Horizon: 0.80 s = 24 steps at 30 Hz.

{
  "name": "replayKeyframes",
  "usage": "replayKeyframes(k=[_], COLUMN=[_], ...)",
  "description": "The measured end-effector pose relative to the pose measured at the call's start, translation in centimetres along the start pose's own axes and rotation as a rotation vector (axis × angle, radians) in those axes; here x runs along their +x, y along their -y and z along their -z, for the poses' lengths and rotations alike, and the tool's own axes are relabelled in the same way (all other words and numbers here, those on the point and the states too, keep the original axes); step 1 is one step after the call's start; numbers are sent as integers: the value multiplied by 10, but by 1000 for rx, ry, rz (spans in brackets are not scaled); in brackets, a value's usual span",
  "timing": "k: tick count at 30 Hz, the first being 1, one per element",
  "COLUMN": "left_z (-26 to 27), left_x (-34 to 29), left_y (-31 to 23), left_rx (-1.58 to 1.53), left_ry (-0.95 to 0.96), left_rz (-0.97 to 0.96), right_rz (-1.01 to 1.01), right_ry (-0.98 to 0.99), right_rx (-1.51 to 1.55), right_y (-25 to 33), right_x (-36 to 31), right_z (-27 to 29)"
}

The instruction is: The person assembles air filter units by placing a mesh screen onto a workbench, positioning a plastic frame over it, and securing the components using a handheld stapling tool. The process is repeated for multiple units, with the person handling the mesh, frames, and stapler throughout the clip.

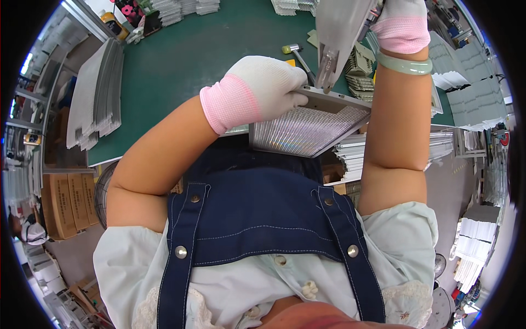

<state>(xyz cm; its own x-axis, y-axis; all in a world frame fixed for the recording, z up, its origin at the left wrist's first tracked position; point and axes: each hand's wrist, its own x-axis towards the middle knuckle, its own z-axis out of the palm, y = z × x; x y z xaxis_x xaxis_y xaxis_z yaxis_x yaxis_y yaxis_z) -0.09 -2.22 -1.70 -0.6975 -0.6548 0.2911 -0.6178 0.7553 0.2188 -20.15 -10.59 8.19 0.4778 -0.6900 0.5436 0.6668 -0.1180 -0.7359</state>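
My left hand [266,88], in a white glove with a pink cuff, is closed on the upper edge of a framed mesh panel [307,129]. The silvery, ridged panel is tilted over the table's near edge. Above its frame, a grey metal machine arm [341,33] comes down with its narrow tip close to or on the frame; I cannot tell whether they touch. My right hand [402,19], gloved the same way, is raised beside the machine arm at the top edge of the view. Its fingers are mostly hidden, and what they hold does not show.
On the green table [175,71] lies a hammer [298,57] just beyond the panel. Beige stacked parts [360,68] sit right of the machine arm. Stacks of mesh sheets stand at left [101,90] and right [474,93]. Cardboard boxes [68,203] are at lower left.
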Motion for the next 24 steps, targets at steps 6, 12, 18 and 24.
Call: replayKeyframes(k=[6, 12, 18, 24], left_z=[-1, 0, 27, 64], left_x=[-2, -8, -17, -49], left_y=[7, 9, 3, 1], left_rx=[-74, -66, -64, 174], left_ry=[27, -21, 108, 405], left_rz=[10, 6, 72, 206], right_rz=[165, 278, 308, 418], right_ry=[-167, -141, -317, -298], right_rx=[-177, -384, -375, -465], right_y=[-3, -5, 11, 55], right_x=[-10, -11, 13, 46], right_z=[-9, -64, -70, -42])
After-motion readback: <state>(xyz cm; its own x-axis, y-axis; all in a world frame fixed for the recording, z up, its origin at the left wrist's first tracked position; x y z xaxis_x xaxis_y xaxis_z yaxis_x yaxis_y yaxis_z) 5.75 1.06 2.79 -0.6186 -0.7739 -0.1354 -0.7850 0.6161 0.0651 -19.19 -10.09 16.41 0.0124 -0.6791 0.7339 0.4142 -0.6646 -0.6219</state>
